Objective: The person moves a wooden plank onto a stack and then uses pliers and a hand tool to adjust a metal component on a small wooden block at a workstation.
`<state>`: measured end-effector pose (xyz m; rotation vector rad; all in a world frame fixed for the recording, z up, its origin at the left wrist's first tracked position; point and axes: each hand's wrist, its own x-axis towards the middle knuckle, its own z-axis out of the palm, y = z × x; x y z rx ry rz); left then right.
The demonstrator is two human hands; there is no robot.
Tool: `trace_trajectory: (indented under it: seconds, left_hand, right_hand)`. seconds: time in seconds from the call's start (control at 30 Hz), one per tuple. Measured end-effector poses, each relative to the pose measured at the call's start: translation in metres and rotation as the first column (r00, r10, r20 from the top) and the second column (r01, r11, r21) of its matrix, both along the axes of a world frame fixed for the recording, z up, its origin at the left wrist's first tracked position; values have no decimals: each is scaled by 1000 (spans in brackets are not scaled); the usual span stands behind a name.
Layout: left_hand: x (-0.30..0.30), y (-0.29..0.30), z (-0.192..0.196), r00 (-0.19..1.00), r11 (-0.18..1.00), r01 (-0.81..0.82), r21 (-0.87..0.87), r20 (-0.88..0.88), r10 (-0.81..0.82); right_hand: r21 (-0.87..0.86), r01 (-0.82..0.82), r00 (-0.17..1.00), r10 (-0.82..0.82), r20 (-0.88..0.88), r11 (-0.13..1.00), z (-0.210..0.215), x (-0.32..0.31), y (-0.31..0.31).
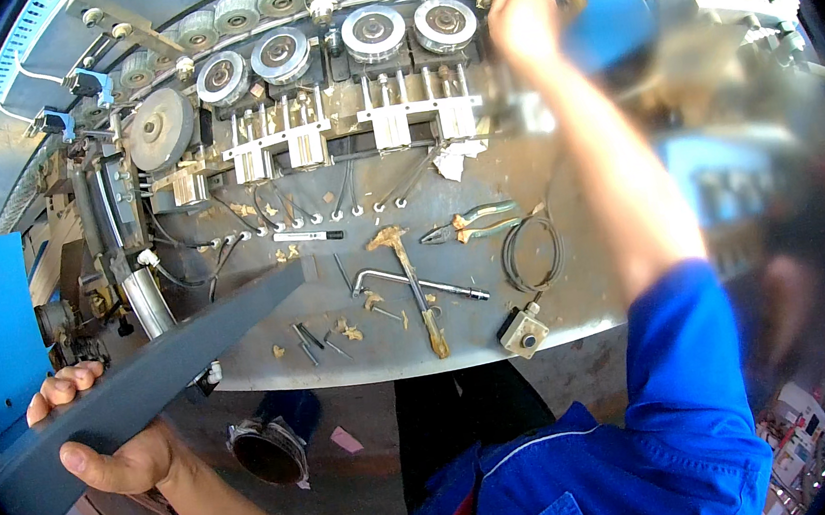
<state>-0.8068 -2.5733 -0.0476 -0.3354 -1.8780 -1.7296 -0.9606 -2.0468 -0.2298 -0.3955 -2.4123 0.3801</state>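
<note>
Closest to me, my left hand is wrapped round the near end of a long grey flat bar, thumb underneath, fingers curled over the top edge. The bar runs up and to the right, its far end reaching the front of the metal machine deck. Below it, down on the floor, sits a dark round can.

Moving out onto the deck: a hammer with a worn handle lies across a bent steel L-key, green-handled pliers just beyond, a coiled grey cable to their right, a small square block at the deck edge. A marker pen lies further left.

Far end now: my right arm, blue sleeve, stretches up, and my right hand is closed on something small by the upper row of rollers; what it pinches, I can't tell.
</note>
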Motion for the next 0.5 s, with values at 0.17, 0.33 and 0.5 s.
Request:
trace_trajectory:
  seconds: [0.17,0.33,0.5]
  left_hand:
    - [2,-3,1,1000,1000,15,7,11,-15]
    - [2,-3,0,997,995,76,67,15,-77]
    - [2,-3,0,996,994,93,55,4,-93]
  right_hand:
    - [-57,-36,999,37,21,998,7,5,2]
    - [89,-254,966,249,65,963,11,15,21]
    - [87,-265,960,254,113,960,11,13,29]
